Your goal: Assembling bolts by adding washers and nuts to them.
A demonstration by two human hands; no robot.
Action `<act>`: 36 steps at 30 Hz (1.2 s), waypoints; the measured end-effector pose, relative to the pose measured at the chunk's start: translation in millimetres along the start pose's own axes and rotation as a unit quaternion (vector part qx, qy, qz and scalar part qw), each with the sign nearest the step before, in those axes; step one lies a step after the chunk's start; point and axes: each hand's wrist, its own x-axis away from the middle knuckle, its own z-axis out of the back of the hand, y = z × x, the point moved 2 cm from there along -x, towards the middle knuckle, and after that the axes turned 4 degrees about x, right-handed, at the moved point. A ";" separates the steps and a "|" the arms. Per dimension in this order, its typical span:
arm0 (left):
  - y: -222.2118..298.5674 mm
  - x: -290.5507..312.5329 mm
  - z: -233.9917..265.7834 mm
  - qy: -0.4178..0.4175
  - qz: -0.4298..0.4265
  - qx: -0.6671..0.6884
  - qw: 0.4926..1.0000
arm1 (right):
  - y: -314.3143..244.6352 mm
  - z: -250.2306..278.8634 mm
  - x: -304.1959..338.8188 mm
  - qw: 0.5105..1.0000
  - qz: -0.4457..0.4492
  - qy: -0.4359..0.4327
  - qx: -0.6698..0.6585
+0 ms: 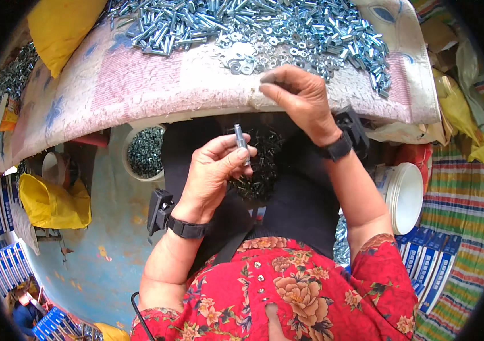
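Left hand (210, 170): thumb and fingers clamped on a bolt (239, 136), near-upright, in front of the table's (139, 79) near edge, above the dark parts (262, 165). Right hand (304, 102): farther and to the right, thumb and fingertips close; can't tell if they touch or grip anything. Washers (242, 59) just beyond it, bolt pile (179, 23) farther. Nut bucket (152, 179) left, white bucket (408, 199) right.

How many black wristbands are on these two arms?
2: the left wristband, on the wrist behind the left hand, and the right wristband, on the wrist behind the right hand. Neither is hidden.
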 end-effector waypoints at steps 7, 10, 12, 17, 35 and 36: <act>7.7 -2.5 -16.0 -0.002 -0.081 -0.157 0.984 | -27.0 -13.8 38.0 0.975 -0.130 -0.019 -0.177; 5.8 -1.9 -18.4 -0.006 -0.117 -0.185 0.976 | -25.3 -17.6 41.7 0.980 -0.114 -0.002 -0.160; 3.1 -3.4 -16.7 -0.002 -0.140 -0.197 0.970 | -26.9 -18.6 42.8 0.983 -0.102 0.005 -0.150; 5.6 -5.1 -15.8 0.011 -0.241 -0.315 0.918 | -27.9 -22.5 45.2 0.974 -0.115 0.022 -0.196; 11.4 -9.8 0.9 0.068 -0.217 -0.107 0.968 | -27.6 -30.2 20.9 0.992 0.055 -0.035 0.109; 14.0 -9.2 5.7 0.073 -0.219 -0.125 0.965 | -25.4 -22.9 7.9 0.984 0.101 0.019 0.143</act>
